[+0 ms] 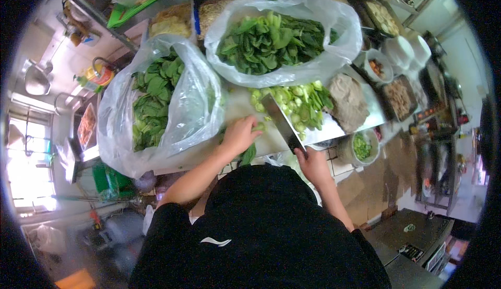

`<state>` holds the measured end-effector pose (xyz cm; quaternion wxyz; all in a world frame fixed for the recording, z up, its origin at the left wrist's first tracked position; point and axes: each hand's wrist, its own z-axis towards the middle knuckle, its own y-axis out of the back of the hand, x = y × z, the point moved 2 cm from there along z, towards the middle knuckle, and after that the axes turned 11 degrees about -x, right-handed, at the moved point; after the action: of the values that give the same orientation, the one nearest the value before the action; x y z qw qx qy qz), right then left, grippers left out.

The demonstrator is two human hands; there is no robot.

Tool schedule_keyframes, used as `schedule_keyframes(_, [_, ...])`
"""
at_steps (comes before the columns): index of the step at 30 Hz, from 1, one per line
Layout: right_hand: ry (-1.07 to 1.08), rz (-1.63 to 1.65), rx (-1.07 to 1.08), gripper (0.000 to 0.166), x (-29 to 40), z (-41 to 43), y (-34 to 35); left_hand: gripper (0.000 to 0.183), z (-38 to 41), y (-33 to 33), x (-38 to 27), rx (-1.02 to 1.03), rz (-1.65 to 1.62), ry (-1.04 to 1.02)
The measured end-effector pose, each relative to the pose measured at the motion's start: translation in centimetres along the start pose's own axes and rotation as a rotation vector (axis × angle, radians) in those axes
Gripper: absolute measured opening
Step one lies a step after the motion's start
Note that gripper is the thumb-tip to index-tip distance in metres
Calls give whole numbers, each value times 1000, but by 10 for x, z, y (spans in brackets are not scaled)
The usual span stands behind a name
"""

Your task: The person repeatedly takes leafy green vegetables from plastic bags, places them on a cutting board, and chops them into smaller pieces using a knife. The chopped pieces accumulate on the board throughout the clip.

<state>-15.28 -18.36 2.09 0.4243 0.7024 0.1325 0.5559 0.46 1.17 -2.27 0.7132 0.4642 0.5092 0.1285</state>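
My right hand [314, 166] grips the handle of a cleaver [282, 121], its broad blade angled up and left over the white cutting board [236, 107]. A leafy green stalk [249, 152] is in my left hand [239, 134], its leaves hanging over the board's near edge and its cut end by my fingertips. Beyond the blade lies a heap of cut pale-green stem bases [300, 103]. Leafy greens [158, 93] fill part of a clear plastic bag [195, 112] on the left. A second open bag [231, 78] behind the board holds more greens [270, 42].
A crumpled brown cloth [348, 103] lies right of the stem heap. Near the counter's right edge stands a tub of chopped greens [362, 147]. Farther right are a tray of brownish food [399, 97] and white containers [399, 52]. A green tray [133, 9] sits at back left.
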Motion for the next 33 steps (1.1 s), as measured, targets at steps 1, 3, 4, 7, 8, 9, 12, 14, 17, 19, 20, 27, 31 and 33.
schedule_keyframes(1, [-1, -21, -2, 37, 5, -3, 1, 42, -4, -1, -5, -122, 109, -86])
schedule_keyframes(3, [57, -89, 2, 35, 8, -10, -1, 48, -17, -7, -11, -154, 198, -111])
schedule_keyframes(4, [56, -119, 7, 35, 11, -12, -1, 49, -23, -10, -11, -171, 237, -129])
schedule_keyframes(7, [78, -232, 35, 34, 21, -14, 3, 46, -27, -22, -1, -172, 333, -172])
schedule_keyframes(8, [97, -284, 50, 34, 22, -14, 5, 43, -28, -26, 1, -194, 359, -193])
schedule_keyframes(9, [115, -339, 64, 34, 24, -14, 8, 39, -28, -31, 3, -217, 382, -215])
schedule_keyframes(12, [120, -464, 130, 33, 44, -10, 18, 45, -30, -43, 7, -179, 435, -192])
schedule_keyframes(14, [131, -449, 142, 31, 48, -3, 13, 42, -31, -48, 5, -149, 479, -169])
schedule_keyframes(17, [126, -405, 151, 30, 36, 11, -21, 31, -30, -41, -8, -49, 476, -167])
schedule_keyframes(19, [128, -340, 150, 30, 23, 27, -52, 27, -25, -34, -8, -88, 405, -193])
schedule_keyframes(20, [110, -292, 139, 30, 19, 35, -56, 28, -26, -33, -4, -159, 338, -213])
schedule_keyframes(27, [-26, -137, 190, 31, 10, 45, -44, 45, -27, 30, -40, -434, -388, -187])
schedule_keyframes(31, [22, -54, 120, 21, -4, 44, -55, 49, 34, 67, -91, -481, -571, -116])
schedule_keyframes(33, [35, -79, 128, 33, -5, 45, -58, 48, 78, 86, -134, -390, -839, 15])
